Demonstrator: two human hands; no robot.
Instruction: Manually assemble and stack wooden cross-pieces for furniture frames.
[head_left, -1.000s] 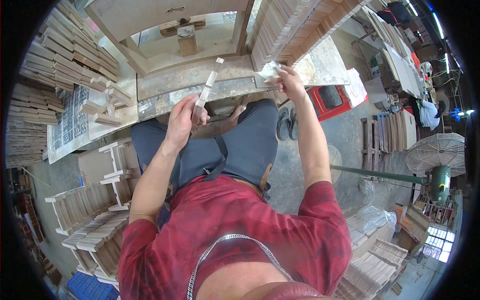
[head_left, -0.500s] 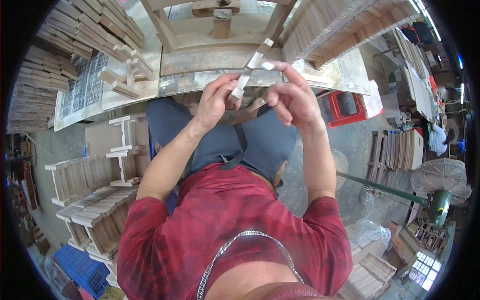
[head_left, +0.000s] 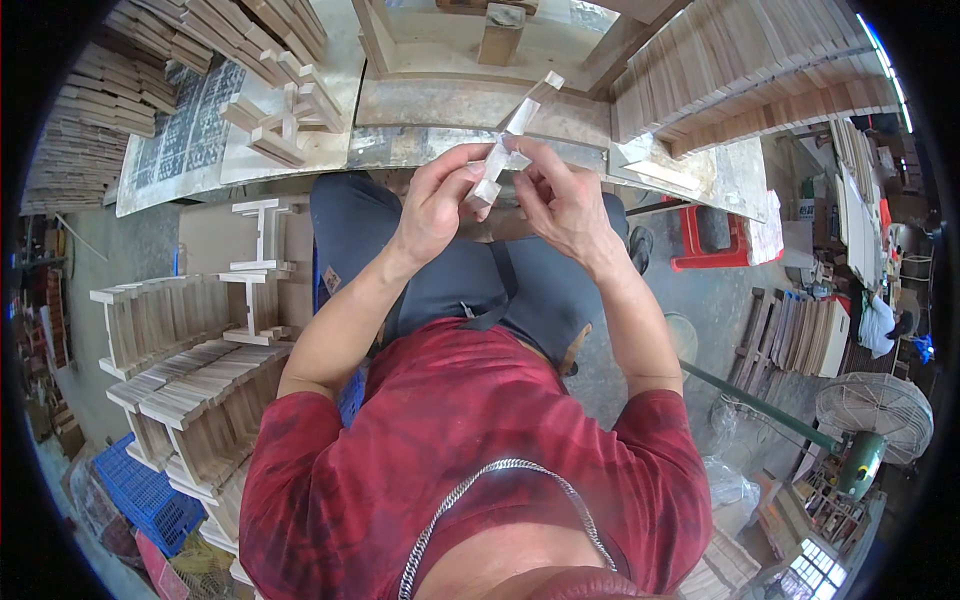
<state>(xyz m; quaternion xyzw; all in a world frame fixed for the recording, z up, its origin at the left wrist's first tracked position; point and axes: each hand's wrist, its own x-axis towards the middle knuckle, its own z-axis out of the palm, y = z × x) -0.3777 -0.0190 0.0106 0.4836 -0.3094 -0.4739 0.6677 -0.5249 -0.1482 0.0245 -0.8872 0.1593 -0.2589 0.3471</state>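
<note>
A pale, narrow wooden stick [head_left: 516,130] is held up over my lap, its far end tilted toward the metal-topped workbench [head_left: 450,145]. My left hand [head_left: 437,205] grips its lower end between thumb and fingers. My right hand [head_left: 562,200] pinches the stick's middle together with a small white scrap pressed against it. Both hands sit close together just in front of the bench's near edge.
Loose short wood blocks [head_left: 285,115] lie on the bench at left. Rows of stacked slats [head_left: 740,80] fill the bench's right side. Assembled wooden frames [head_left: 190,370] stand on the floor to my left, a blue crate [head_left: 140,495] below them. A red stool [head_left: 705,240] and a fan [head_left: 875,415] stand right.
My right hand came in from the bench's right side with the white scrap and now meets the stick. Both hands and the stick drew together in front of me.
</note>
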